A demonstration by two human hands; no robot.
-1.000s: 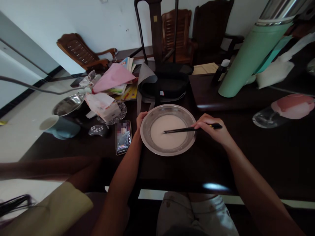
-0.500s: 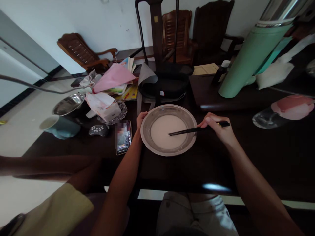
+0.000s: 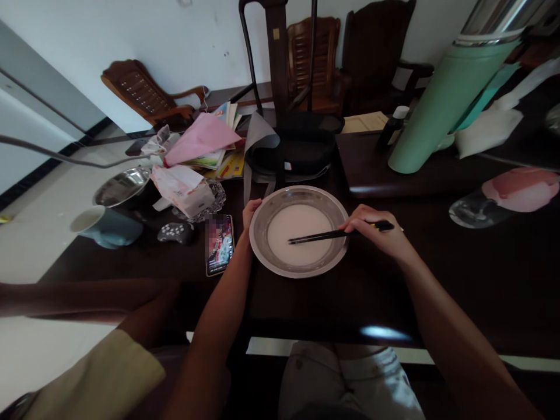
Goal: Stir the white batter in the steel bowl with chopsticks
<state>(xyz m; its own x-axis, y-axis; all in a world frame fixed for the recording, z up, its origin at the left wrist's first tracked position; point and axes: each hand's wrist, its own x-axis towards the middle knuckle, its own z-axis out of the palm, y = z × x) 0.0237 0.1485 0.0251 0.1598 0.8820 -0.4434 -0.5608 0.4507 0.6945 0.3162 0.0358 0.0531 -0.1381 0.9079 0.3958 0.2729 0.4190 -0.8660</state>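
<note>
A round metal bowl stands on the dark table, with a milky white liquid in it. My left hand is closed on the bowl's left rim; part of its fingers is hidden by the bowl. In my right hand is a pair of black chopsticks, held at a low slant over the right rim. Their tips dip into the liquid left of the bowl's middle. A lit phone lies just left of my left forearm.
To the left are a game controller, a mug, a second metal bowl and a tissue pack. A black case lies behind. At right stand a green thermos and a pink-topped clear container. Someone's sleeve shows at lower left.
My right hand has moved a little left with the chopsticks, and their tips have shifted left through the liquid. My left hand and the bowl have hardly moved. The phone's picture differs.
</note>
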